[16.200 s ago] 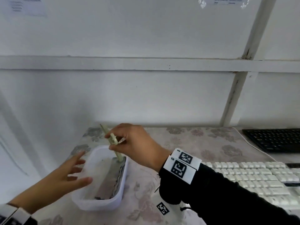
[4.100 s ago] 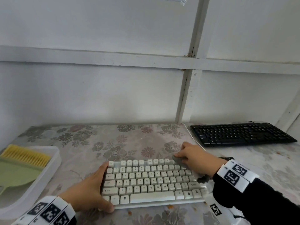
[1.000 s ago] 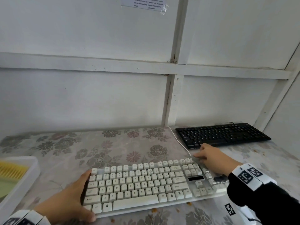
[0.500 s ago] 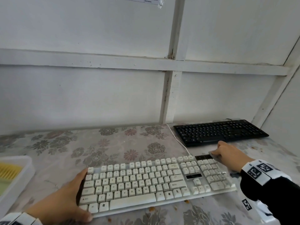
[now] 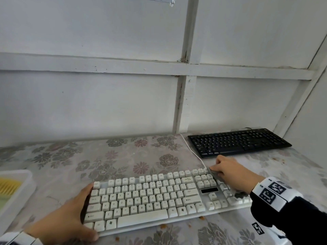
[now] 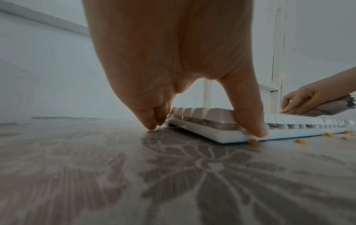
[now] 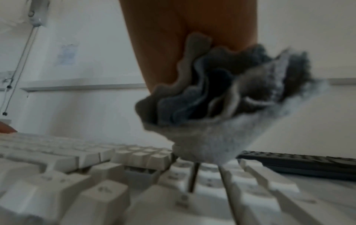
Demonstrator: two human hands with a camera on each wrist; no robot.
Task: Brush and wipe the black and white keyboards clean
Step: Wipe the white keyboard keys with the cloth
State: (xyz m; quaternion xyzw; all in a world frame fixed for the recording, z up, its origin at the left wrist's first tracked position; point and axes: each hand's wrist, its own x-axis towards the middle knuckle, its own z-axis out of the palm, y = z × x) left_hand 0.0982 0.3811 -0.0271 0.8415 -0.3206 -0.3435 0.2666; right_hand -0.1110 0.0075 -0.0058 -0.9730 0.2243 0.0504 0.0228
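The left hand (image 5: 65,221) grips the left end of the white keyboard (image 5: 159,197), the thumb on the front corner and the fingers curled around the edge, as it did a moment ago. Small orange crumbs (image 6: 300,141) lie on the flowered tablecloth (image 5: 115,156) along the front edge of the keyboard. The right hand (image 5: 231,172) presses a folded grey cloth (image 5: 215,173) with its fingers on the far right part of the keys; half a second ago it was further right, at the number pad corner, so it has moved a little left. The black keyboard (image 5: 237,141) lies behind, near the wall, apart from the hands. The white tray (image 5: 16,197) with the yellow brush (image 5: 8,186) stays at the left edge.
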